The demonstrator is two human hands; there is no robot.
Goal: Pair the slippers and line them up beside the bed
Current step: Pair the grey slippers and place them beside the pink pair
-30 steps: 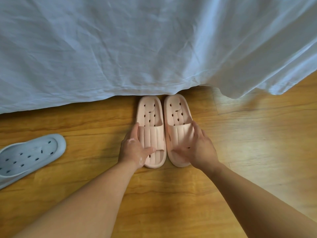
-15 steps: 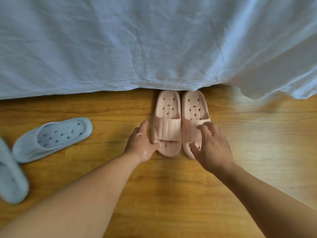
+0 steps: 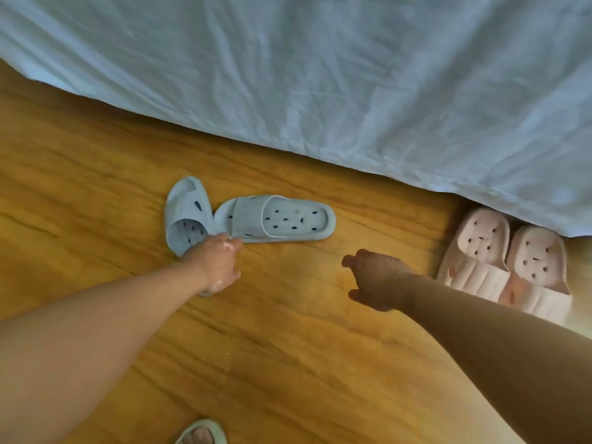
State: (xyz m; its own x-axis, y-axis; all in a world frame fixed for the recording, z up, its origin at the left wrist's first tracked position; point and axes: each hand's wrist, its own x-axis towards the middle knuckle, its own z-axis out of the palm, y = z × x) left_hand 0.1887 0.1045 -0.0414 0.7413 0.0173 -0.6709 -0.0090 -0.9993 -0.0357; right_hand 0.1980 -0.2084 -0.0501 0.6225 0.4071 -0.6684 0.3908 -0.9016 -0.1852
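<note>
Showing two pairs of slippers on a wooden floor beside a bed draped in a pale blue sheet. Two pink slippers stand side by side, touching, heels at the sheet's edge. Two blue slippers lie unaligned: one lengthwise along the bed, the other angled against its toe. Left hand rests on the angled slipper; whether its fingers grip cannot be told. Right hand hovers empty, fingers loosely curled.
</note>
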